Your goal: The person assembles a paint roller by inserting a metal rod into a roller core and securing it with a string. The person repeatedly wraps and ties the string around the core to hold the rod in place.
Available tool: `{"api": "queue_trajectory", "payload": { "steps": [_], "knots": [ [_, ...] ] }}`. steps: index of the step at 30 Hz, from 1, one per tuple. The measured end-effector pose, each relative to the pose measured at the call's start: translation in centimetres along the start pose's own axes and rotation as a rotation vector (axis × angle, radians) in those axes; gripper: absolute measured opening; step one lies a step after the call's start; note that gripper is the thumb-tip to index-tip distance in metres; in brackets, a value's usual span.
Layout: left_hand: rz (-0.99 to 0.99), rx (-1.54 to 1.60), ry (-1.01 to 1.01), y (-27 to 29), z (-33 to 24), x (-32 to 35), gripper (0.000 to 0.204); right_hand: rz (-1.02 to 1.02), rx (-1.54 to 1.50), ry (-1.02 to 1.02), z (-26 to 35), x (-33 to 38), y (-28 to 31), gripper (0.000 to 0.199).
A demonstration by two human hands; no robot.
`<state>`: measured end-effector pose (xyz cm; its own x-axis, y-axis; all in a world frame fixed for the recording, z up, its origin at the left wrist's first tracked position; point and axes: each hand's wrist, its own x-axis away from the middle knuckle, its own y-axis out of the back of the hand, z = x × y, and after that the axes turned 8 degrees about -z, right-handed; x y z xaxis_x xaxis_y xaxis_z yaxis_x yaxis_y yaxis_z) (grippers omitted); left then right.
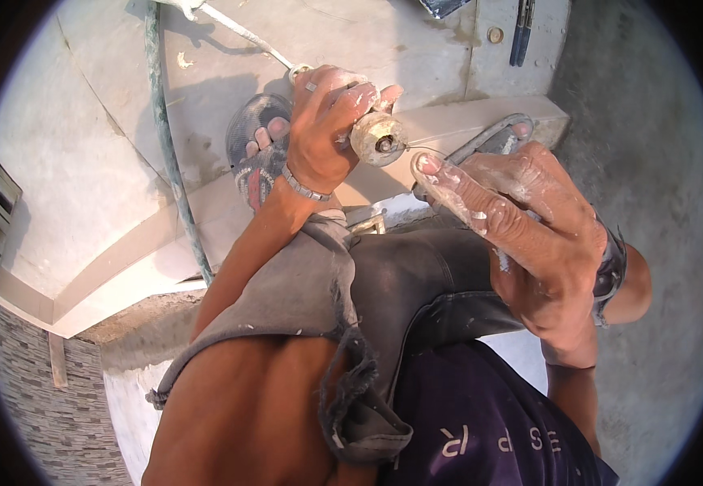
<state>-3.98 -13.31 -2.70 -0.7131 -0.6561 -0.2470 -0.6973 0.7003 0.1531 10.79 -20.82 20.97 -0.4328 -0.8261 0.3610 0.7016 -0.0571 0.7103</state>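
Observation:
My left hand, closed and smeared with white dust, grips a small dusty off-white cylinder. The cylinder's round end faces me and has a brass-coloured middle with a dark hole. A thin dark wire runs from that end toward my right hand. The right thumb and fingers are drawn together where the wire reaches them, just right of the cylinder; the fingertips are partly hidden behind the thumb. From the upper left a white cord comes to the back of my left fist.
A stained greenish hose crosses the pale slab on the left. My sandalled feet rest near a step edge. At the top lie a dark-handled tool and a round disc. Grey concrete floor extends on the right.

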Motion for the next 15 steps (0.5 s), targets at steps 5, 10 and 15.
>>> {"api": "queue_trajectory", "payload": {
  "steps": [5,10,15],
  "knots": [
    [0.056,-0.033,0.001,0.7,0.0,0.3,0.039,0.039,0.024,-0.026,-1.9,-2.3,0.2,0.022],
    [0.091,-0.079,-0.155,1.0,0.6,-0.3,0.055,0.087,-0.096,-0.002,-4.1,-1.8,-1.3,0.023],
    [0.074,-0.064,-0.15,0.9,0.7,-0.2,0.053,-0.01,-0.098,-0.052,-3.6,-0.8,-3.1,0.021]
  ]
}}
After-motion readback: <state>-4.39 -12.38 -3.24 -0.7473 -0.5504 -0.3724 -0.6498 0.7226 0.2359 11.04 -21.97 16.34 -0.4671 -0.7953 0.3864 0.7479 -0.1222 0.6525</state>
